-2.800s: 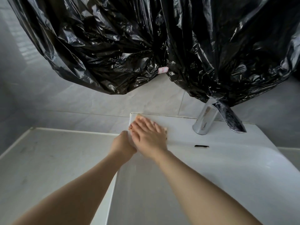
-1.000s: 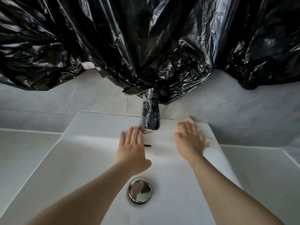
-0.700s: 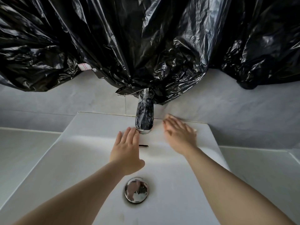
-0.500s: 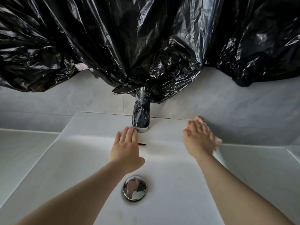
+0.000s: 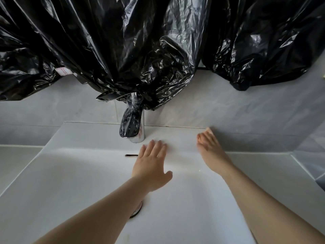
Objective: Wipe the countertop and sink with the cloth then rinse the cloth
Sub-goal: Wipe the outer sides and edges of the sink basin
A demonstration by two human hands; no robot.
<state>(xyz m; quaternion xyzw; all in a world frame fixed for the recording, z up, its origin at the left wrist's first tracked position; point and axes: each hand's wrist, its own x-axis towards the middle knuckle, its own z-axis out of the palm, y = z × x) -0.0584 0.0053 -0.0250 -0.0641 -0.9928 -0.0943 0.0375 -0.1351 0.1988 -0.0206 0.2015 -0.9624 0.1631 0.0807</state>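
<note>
A white rectangular sink [image 5: 84, 175] fills the lower view, with a chrome faucet [image 5: 134, 125] on its back ledge. My right hand [image 5: 212, 152] lies flat with straight fingers on the ledge's back right corner, against the wall. It presses down a pale cloth [image 5: 209, 129]; only a small tip of the cloth shows at the fingertips. My left hand [image 5: 151, 164] rests flat and open on the sink's back slope, just right of the faucet and holding nothing. The left forearm covers most of the chrome drain [image 5: 137, 210].
Black plastic bags [image 5: 123, 50] hang low over the wall and touch the faucet top. Grey countertop runs left [image 5: 14, 162] and right [image 5: 274, 175] of the sink. A dark overflow slot [image 5: 131, 155] sits below the faucet.
My right hand has slid the cloth right along the back ledge to the far corner. My left hand has moved from below the faucet to its right side.
</note>
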